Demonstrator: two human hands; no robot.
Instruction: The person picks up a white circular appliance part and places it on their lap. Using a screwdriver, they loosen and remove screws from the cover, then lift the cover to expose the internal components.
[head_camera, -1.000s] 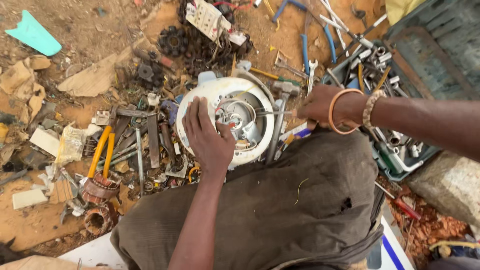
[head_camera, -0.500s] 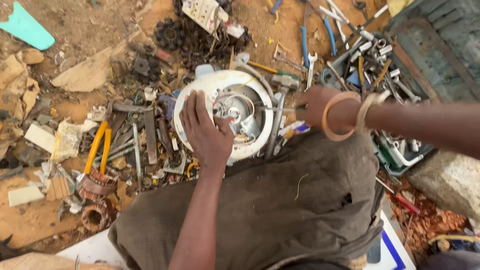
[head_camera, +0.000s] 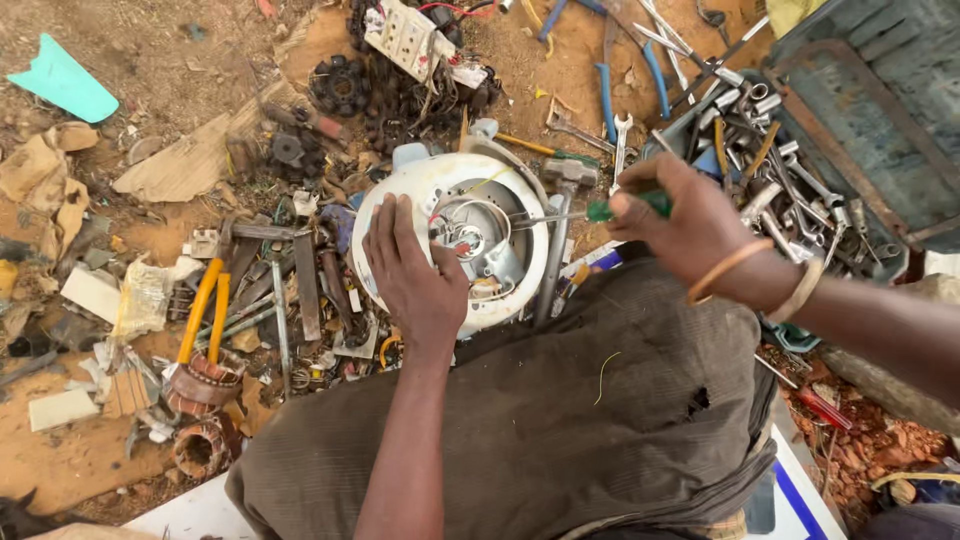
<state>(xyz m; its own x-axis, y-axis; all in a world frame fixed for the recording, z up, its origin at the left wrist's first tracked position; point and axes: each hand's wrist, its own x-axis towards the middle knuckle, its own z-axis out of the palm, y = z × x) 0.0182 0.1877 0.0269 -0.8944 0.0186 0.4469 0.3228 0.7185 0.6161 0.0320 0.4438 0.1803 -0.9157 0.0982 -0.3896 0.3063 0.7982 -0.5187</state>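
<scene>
the left hand (head_camera: 415, 275) lies flat, fingers spread and open, pressed on the left rim of a round white motor housing (head_camera: 455, 240) that rests on the ground just past the person's knees. it grips nothing; it only bears down on the casing. the right hand (head_camera: 680, 225) is closed around the green handle of a screwdriver (head_camera: 590, 212), whose thin metal shaft reaches leftward into the housing's open middle, where a metal hub and some wiring show. two bangles sit on that wrist.

a hammer (head_camera: 560, 220) lies just beside the housing's right edge. to the left, on the dirt, lie yellow-handled pliers (head_camera: 205, 310), flat metal strips and copper-wound coils (head_camera: 200, 385). to the right, a heap of spanners and sockets (head_camera: 770, 170) sits beside a grey crate (head_camera: 880, 90). beyond the housing lie blue-handled pliers (head_camera: 625, 70) and a white switch panel (head_camera: 405, 35).
</scene>
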